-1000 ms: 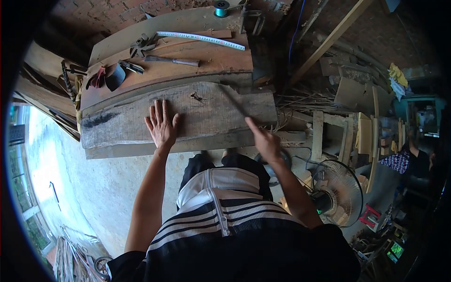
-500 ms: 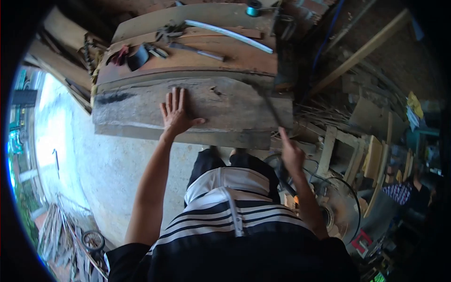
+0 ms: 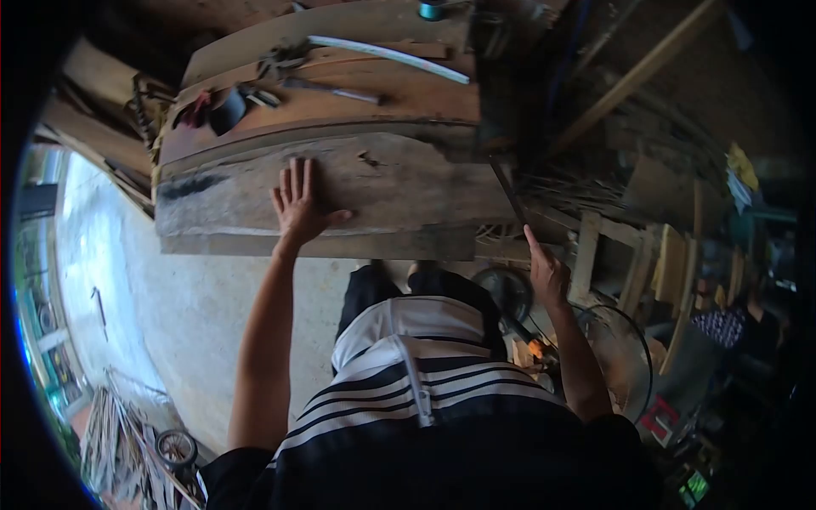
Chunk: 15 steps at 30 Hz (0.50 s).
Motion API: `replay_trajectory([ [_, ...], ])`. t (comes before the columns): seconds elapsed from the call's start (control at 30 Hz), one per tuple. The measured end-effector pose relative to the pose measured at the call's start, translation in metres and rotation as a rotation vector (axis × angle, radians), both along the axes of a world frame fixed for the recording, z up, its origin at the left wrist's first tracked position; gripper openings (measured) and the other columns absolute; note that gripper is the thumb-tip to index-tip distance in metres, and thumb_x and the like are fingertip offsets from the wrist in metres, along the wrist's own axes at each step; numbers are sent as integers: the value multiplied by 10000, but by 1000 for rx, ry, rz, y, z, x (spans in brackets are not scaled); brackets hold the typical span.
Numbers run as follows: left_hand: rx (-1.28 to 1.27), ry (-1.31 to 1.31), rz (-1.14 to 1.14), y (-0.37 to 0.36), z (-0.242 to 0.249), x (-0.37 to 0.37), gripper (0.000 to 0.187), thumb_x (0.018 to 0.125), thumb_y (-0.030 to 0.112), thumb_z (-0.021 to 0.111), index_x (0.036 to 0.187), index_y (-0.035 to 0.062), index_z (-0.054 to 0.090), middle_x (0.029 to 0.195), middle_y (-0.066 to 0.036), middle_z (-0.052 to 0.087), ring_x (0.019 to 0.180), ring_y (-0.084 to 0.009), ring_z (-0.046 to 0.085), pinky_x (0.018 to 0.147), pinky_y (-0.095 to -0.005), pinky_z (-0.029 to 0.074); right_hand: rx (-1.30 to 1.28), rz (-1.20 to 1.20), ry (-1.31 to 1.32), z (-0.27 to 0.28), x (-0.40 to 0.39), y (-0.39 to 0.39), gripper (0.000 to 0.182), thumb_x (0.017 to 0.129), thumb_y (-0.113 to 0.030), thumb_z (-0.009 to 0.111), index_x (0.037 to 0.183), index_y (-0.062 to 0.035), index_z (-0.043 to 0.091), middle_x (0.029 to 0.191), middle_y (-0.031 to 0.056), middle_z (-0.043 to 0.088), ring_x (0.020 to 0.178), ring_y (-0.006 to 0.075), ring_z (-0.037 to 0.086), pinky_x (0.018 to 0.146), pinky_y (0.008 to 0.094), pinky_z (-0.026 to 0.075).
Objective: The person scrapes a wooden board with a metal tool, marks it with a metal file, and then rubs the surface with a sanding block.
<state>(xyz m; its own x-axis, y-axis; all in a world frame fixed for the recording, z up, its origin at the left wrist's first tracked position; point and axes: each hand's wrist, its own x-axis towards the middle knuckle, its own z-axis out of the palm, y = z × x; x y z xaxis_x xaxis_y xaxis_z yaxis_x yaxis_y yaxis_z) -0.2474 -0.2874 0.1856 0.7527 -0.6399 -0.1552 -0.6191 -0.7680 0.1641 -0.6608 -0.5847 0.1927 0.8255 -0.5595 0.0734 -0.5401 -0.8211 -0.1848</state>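
Note:
A wide, weathered wooden board (image 3: 399, 183) lies across the front of the bench, dark-stained at its left end and with a small dark knot hole. My left hand (image 3: 303, 211) rests flat on it, fingers spread and thumb pointing right. Off the board's right end, my right hand (image 3: 551, 274) grips a long, thin, dark tool (image 3: 508, 189), index finger stretched along it. The tool's far end points up and left, overlapping the board's right end in this view; its exact kind does not show.
Behind the board, the workbench (image 3: 442, 98) carries a chisel-like tool (image 3: 336, 91), a pale curved strip (image 3: 391, 56) and a teal spool (image 3: 431, 10). Wood scraps and frames (image 3: 608, 255) crowd the right. A person (image 3: 735, 336) is at far right. Wood strips (image 3: 119, 433) lie lower left.
My right hand has moved right and slightly down, drawing the tool away from the middle of the board toward its right end. My left hand keeps its place on the board; the view has shifted slightly.

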Motion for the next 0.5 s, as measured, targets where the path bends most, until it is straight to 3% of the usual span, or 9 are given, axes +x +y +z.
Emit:
replay_trajectory([
  [0.1,-5,-5,6,0,1,0,1389,581,757,793,1624,136,115,1683,-189,65,1540,-423,54,1183,-653,70,-12,-16,-142,7,6,-1,606,955,-87,585,1512,-294,467,784,96,676,635,287,674,536,413,512],
  [0.17,-13,-14,-4,1,1,-1,1385,583,748,799,1623,134,121,1683,-187,67,1540,-422,55,1185,-647,60,150,114,-318,3,27,5,613,941,-79,598,1501,-300,483,752,108,658,602,285,661,536,406,525],
  [0.2,6,-11,5,-1,0,-1,1382,585,743,802,1624,140,120,1685,-182,65,1540,-420,54,1185,-644,61,143,106,-321,3,32,3,613,941,-79,598,1501,-300,483,752,108,658,602,285,661,536,406,525],
  [0.27,22,-19,-8,-2,0,0,1384,585,740,805,1626,148,111,1686,-179,59,1542,-418,50,1187,-643,56,131,284,-73,2,42,-1,628,930,-73,611,1495,-317,485,736,122,650,582,288,659,535,408,539],
  [0.37,49,-3,3,1,-1,0,1391,586,732,812,1628,158,92,1688,-177,45,1545,-412,39,1191,-643,42,153,250,-8,4,22,-32,634,932,-62,603,1492,-334,483,715,126,640,578,304,663,542,417,552],
  [0.43,36,5,21,-3,-1,2,1396,586,727,816,1629,160,81,1688,-177,37,1547,-409,31,1193,-644,35,97,283,-88,4,15,-47,626,944,-45,577,1500,-313,474,721,140,651,619,326,679,546,426,557],
  [0.5,43,16,27,-1,0,0,1403,587,723,819,1629,163,65,1689,-176,26,1549,-406,19,1197,-641,23,204,230,-269,12,12,-49,622,947,-25,557,1505,-287,471,766,162,671,653,342,685,547,423,561],
])
